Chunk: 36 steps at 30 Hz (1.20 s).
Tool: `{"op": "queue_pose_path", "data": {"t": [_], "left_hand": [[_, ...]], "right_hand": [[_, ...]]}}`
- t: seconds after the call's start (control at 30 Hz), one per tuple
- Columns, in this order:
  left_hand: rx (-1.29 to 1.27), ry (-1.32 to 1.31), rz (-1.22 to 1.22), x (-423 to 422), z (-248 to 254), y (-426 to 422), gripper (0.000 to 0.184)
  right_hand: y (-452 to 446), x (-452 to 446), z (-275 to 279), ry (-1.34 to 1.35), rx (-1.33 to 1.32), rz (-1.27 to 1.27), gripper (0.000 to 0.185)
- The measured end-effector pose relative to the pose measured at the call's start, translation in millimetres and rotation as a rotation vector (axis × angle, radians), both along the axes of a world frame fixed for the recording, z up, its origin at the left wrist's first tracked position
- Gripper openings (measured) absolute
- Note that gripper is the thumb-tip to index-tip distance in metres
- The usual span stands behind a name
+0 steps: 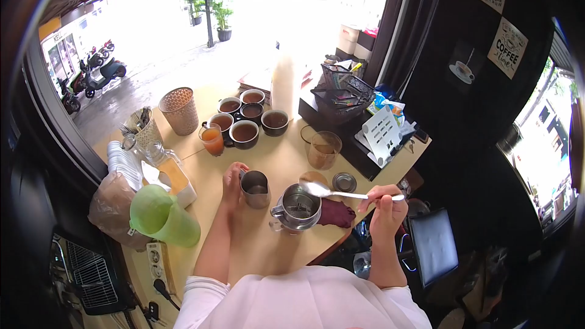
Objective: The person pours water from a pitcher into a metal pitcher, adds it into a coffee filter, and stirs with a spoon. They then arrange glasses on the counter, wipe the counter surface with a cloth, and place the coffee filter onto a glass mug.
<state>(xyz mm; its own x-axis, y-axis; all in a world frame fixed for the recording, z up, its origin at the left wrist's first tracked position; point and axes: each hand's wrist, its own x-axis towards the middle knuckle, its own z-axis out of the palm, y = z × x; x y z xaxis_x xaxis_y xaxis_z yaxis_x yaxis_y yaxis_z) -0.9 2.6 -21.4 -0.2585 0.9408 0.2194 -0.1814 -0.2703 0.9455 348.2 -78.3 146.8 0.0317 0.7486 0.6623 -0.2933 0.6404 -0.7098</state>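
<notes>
Both hands are over the tabletop [280,259], each closed on something. Left hand [234,178] has its fingers at the handle side of a metal jug [256,191], which looks to be standing upright; the exact grip is partly hidden. Right hand [385,201] pinches the handle of a spoon [317,189] between thumb and fingers, the spoon held nearly level, its bowl above the far edge of a metal pot [302,202]. That pot is just to the right of the jug, with a handle on its left side; its inside shows shiny metal. A dark red cloth [336,214] lies against its right side, under the spoon's handle, and a small round metal lid [344,183] lies beyond the cloth. Farther back stands a clear jug [324,150].

Six cups [244,131] of brown drink are grouped beyond the metal jug, with a glass of orange drink [212,140] beside them. A tall woven basket [179,111] stands to their left. Near the left edge are a green jug [159,214] and stacked white lids or cups [122,161]; I cannot tell which.
</notes>
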Motion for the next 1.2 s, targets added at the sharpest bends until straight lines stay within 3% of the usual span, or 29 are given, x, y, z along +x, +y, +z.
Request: {"op": "queue_pose_path", "data": {"t": [0.37,0.47,0.67,1.0,1.2], "left_hand": [[-0.017,0.040,0.032,1.2,6.3,-2.9,0.035],[0.045,0.013,0.062,5.8,7.4,-1.3,0.032],[0.032,-0.025,0.043,7.0,9.2,-3.2,0.033],[0.024,0.005,0.056,3.9,5.5,0.5,0.035],[0.016,-0.014,0.050,3.3,6.9,-0.2,0.034]], "right_hand": [[1.3,-21.4,-2.4,-0.077,-0.258,-0.071,0.038],[1.2,-21.8,-1.2,-0.090,-0.253,-0.025,0.029],[2.4,-20.4,-0.3,-0.111,-0.268,-0.040,0.028],[31.4,-8.1,12.5,0.182,-0.072,-0.158,0.032],[101.2,-17.0,-21.4,-0.252,-0.194,-0.397,0.021]]}}
